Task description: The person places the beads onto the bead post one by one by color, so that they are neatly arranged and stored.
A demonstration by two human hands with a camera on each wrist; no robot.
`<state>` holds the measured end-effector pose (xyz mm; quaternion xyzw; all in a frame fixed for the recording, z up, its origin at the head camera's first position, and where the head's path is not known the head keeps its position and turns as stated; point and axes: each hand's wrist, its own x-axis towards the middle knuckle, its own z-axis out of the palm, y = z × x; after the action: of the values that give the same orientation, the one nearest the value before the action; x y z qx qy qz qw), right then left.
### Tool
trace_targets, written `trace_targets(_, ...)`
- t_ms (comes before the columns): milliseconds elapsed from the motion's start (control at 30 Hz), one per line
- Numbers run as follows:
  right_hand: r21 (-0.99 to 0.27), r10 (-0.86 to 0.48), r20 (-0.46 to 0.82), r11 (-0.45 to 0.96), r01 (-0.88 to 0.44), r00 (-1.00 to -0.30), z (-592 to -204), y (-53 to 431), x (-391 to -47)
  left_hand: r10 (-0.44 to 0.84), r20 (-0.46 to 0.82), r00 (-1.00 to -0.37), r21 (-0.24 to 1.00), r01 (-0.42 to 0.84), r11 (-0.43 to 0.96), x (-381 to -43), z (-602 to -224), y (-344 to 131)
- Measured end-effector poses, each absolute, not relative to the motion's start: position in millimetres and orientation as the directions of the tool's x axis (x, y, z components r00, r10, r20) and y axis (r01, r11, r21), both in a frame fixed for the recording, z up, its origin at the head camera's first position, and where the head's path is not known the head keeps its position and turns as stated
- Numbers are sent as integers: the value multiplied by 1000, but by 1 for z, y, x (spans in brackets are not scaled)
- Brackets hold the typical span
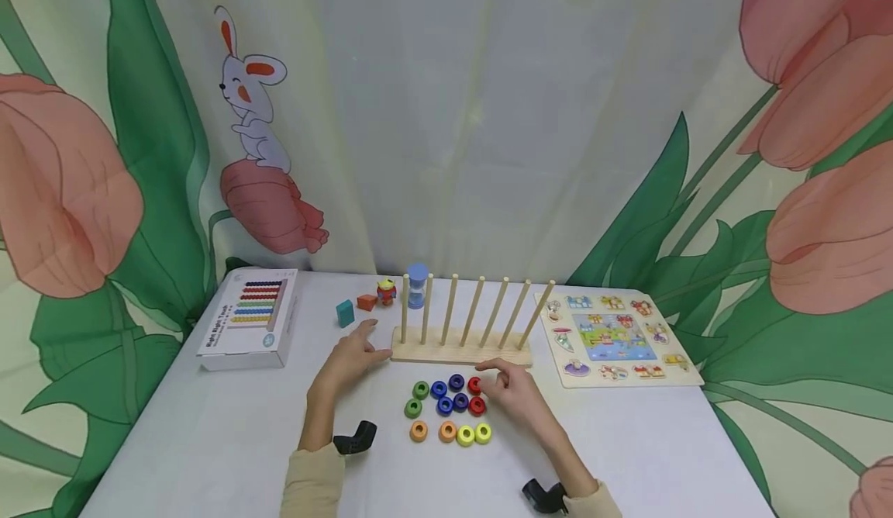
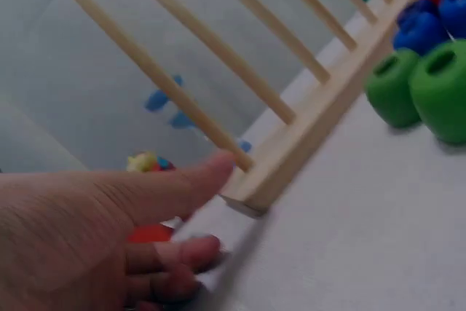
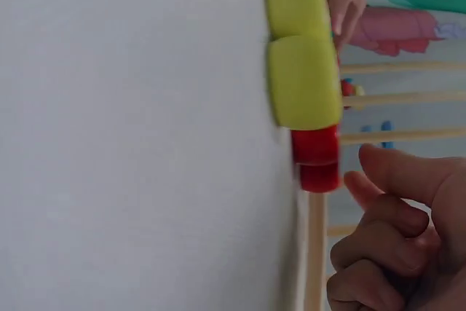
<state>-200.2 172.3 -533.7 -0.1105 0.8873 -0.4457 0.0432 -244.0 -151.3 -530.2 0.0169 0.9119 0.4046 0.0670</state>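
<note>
A wooden rack with several upright pegs, its base (image 1: 418, 355) lying across the middle of the table, stands between my hands. My left hand (image 1: 347, 361) is at the rack's left end, fingers spread and thumb tip at the base's corner beside the first peg. My right hand (image 1: 515, 395) hovers by the red rings (image 1: 477, 405) near the rack's front right, index finger reaching toward the base, other fingers loosely curled, holding nothing. Before the rack lie green rings (image 2: 443, 100), blue rings (image 1: 445, 406), dark blue rings (image 1: 460, 402), orange rings (image 1: 447, 430) and yellow rings (image 3: 304, 81).
Behind the rack's left end stands a blue hourglass (image 1: 416, 299). Left of it are a small toy figure (image 1: 387, 292), an orange-red block (image 1: 366, 302) and a teal block (image 1: 345, 314). A white box (image 1: 244, 359) lies far left; a wooden puzzle board (image 1: 680, 378) lies right.
</note>
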Motion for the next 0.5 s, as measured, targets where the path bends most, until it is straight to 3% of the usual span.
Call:
trace_targets(200,-831,-296,-21,536,-148,-955,-555,170,-198,86,-59,-995,720,17,693,-245,-551,-145)
trace_targets(500,-824,-261,22,541,-165,-965,-559,170,-203,104,10,-995,608,89,789,-253,-555,-129)
